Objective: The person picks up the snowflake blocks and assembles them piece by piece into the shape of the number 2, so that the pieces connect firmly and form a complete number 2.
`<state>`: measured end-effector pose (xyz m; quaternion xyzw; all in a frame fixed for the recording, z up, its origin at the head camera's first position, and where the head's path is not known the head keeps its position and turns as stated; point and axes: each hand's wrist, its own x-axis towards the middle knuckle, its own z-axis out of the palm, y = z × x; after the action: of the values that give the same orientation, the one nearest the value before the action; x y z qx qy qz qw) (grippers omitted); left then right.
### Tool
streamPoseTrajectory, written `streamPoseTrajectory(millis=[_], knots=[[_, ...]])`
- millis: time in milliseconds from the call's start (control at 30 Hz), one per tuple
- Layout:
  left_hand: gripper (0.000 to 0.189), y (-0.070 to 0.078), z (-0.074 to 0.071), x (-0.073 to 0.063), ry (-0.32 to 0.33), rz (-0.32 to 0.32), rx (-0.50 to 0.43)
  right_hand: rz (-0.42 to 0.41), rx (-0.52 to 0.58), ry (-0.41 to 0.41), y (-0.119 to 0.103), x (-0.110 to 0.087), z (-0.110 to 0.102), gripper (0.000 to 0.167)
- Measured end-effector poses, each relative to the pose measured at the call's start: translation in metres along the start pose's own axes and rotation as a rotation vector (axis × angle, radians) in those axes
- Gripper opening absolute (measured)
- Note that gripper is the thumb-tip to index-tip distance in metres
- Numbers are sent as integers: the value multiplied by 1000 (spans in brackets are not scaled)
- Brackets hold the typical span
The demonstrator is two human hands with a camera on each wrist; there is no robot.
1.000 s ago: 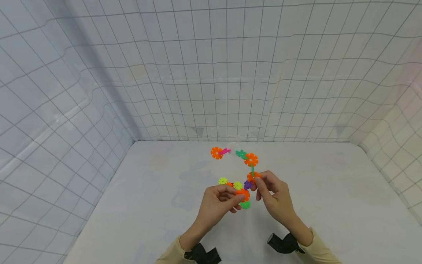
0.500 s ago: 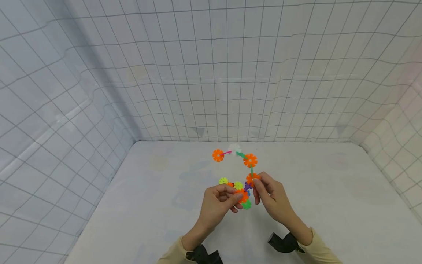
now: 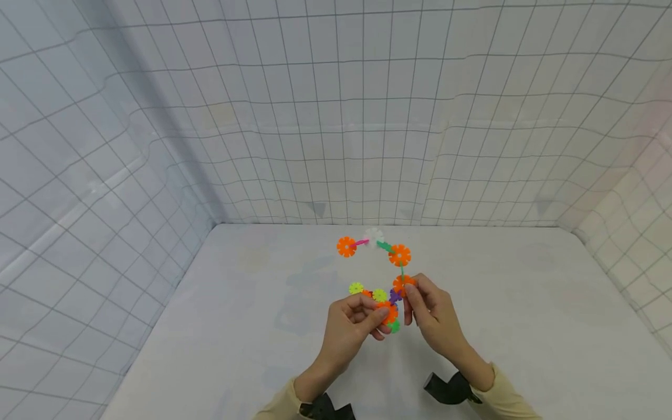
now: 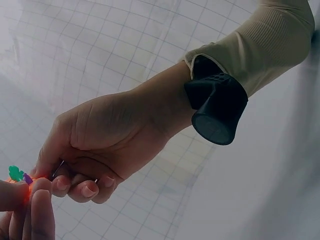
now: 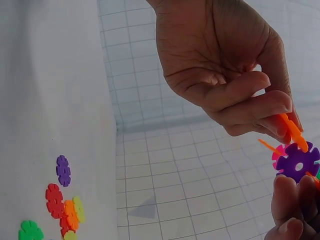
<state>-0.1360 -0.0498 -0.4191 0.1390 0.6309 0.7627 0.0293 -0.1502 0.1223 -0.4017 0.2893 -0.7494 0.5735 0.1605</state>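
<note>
In the head view a chain of notched, flower-shaped plastic discs arcs above the hands. From its far-left end it runs through an orange disc (image 3: 346, 247), a pink one, a clear white one (image 3: 374, 236), a green one, and another orange disc (image 3: 400, 255) to a lower orange disc (image 3: 403, 284). My right hand (image 3: 438, 318) pinches that lower disc between thumb and fingers. Just below it sits a purple disc (image 5: 299, 162), seen face-on in the right wrist view. My left hand (image 3: 346, 329) pinches a separate orange disc (image 3: 388, 312) whose edge meets the purple one.
Several loose discs lie on the white table (image 3: 236, 326) beneath the hands, including a yellow (image 3: 356, 288), a green (image 3: 394, 326) and a red one (image 5: 55, 201). White grid-patterned sheeting (image 3: 336, 146) encloses the table's back and sides.
The chain has tilted a little, so the pink disc now shows nearly edge-on and the white one shows more clearly. My left hand has shifted slightly right; both pinches are kept.
</note>
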Motion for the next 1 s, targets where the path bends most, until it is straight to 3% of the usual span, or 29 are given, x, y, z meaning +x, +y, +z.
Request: streamPoseTrajectory(millis=[167, 500, 733, 867, 1000], knots=[[20, 1, -1, -1, -4, -4, -4, 1, -19, -10, 15, -5, -1, 25], [21, -3, -1, 1, 5, -21, 10, -27, -28, -13, 17, -4, -3, 24], [20, -2, 0, 3, -31, 24, 11, -54, -66, 42, -1, 2, 1, 24], [20, 1, -1, 2, -105, -46, -27, -48, -83, 106, -11, 6, -2, 21], [22, 5, -4, 1, -152, -115, -30, -15, -45, 144, 1, 4, -8, 20]])
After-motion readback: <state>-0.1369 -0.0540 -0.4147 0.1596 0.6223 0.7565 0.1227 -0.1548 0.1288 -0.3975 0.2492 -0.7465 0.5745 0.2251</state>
